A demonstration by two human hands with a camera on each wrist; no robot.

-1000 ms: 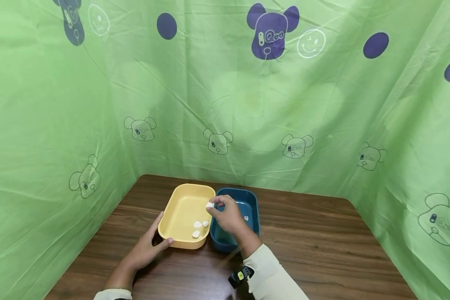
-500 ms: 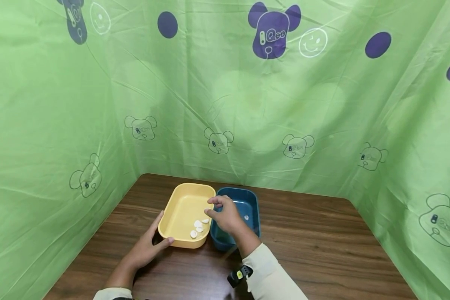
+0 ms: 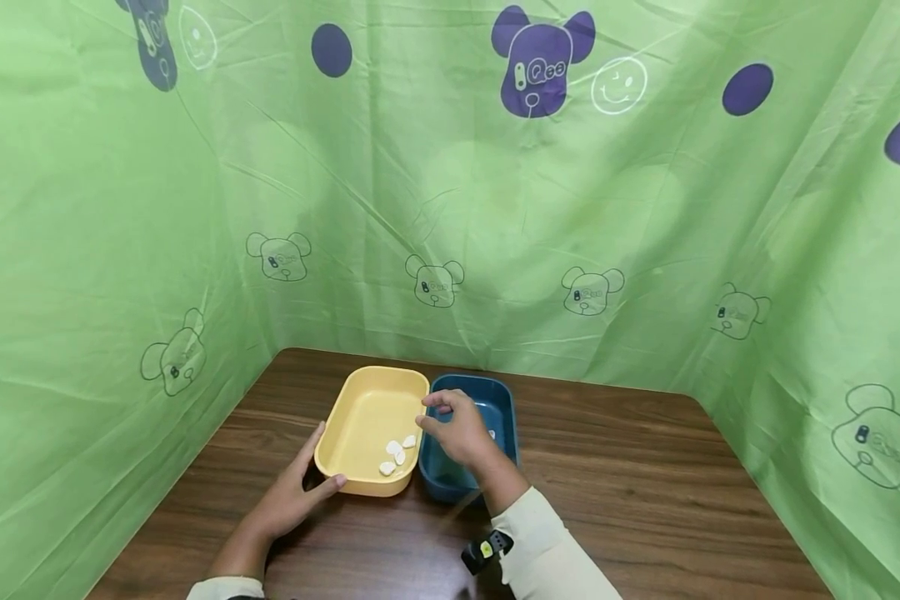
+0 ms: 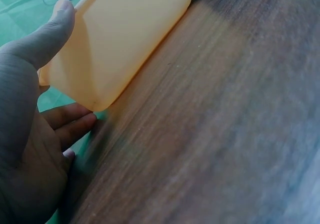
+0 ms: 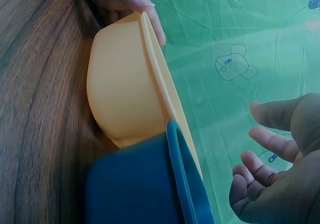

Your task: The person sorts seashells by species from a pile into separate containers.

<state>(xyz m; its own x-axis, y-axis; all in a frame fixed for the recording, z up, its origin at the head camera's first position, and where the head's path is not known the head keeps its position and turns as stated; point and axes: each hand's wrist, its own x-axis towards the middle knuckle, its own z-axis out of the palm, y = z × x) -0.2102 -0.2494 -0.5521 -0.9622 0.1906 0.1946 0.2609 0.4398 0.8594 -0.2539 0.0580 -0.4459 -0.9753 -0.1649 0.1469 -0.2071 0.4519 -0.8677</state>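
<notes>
A yellow plastic tub [image 3: 367, 417] is gripped at its near left corner by my left hand [image 3: 288, 500], thumb on the near side and fingers along the left wall. Several small white pieces [image 3: 394, 447], maybe shells or pebbles, lie at its near right end. My right hand [image 3: 459, 429] hovers over the seam between this tub and a blue tub [image 3: 498, 400], thumb and fingers apart with nothing between them. In the right wrist view the right hand [image 5: 277, 159] is above the rims. One small white piece [image 3: 492, 434] in the blue tub is partly hidden behind this hand.
Both tubs stand side by side on a dark wood-grain table [image 3: 607, 483]. A green curtain [image 3: 495, 208] with bear prints encloses the table at the back and both sides. A black wrist strap [image 3: 487, 550] is on the right wrist.
A second ago the right hand pinched a white piece; half a second ago it had let go and the piece lay in the yellow tub. The left hand has stayed put.
</notes>
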